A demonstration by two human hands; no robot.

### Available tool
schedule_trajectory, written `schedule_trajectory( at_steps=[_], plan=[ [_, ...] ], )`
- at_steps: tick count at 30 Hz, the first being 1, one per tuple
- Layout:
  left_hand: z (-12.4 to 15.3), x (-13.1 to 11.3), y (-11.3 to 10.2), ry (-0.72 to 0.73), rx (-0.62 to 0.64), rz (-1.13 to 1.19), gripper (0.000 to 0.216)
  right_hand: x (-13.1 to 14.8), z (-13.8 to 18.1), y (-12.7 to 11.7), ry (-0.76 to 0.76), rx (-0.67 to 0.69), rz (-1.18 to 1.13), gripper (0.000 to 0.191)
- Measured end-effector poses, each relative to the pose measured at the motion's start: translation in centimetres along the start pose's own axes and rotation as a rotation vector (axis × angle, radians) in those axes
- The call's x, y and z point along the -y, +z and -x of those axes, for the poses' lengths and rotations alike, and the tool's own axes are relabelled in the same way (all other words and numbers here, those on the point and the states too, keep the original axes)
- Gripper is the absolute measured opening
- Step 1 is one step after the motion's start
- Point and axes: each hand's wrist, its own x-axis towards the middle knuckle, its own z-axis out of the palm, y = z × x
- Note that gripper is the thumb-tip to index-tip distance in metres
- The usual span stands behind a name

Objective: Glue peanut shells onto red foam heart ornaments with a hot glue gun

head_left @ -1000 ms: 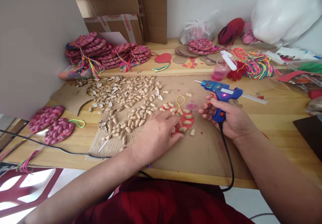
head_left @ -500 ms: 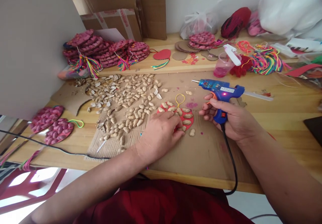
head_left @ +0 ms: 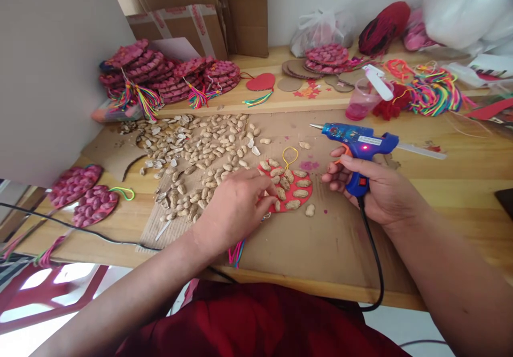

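My left hand [head_left: 232, 207] rests on the cardboard sheet [head_left: 320, 239], its fingertips pressed together on the left edge of a red heart cutout [head_left: 294, 188] that carries several peanut shells and a yellow loop [head_left: 289, 156]. What the fingers pinch I cannot make out. A colourful tassel [head_left: 237, 251] shows just below that hand. My right hand [head_left: 372, 186] grips a blue hot glue gun [head_left: 356, 143], nozzle pointing left above the heart, its red light on. One loose peanut shell [head_left: 310, 210] lies right of the heart.
A pile of peanut shells [head_left: 200, 154] spreads left of the heart. Stacked pink finished hearts [head_left: 160, 76] sit at the back left, two more hearts [head_left: 84, 196] near the left table edge. A pink cup [head_left: 358, 103], coloured cords [head_left: 430, 92] and plastic bags [head_left: 320, 28] crowd the back right.
My left hand has slid slightly left off the heart, uncovering more of its shells and the tassel below. The glue gun hand stays almost still; the view has shifted a little.
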Motion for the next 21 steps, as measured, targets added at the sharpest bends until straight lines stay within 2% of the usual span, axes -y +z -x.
schedule_trajectory(
  at_steps=[10,21],
  plan=[
    [-0.2,-2.2,1.9,0.034,0.071,-0.117,0.009,0.1,0.0,0.1,-0.01,-0.011,0.0,0.02],
    [-0.8,-2.2,2.2,-0.023,0.045,-0.099,0.007,-0.1,0.0,-0.1,-0.005,0.015,-0.018,0.017]
  ],
)
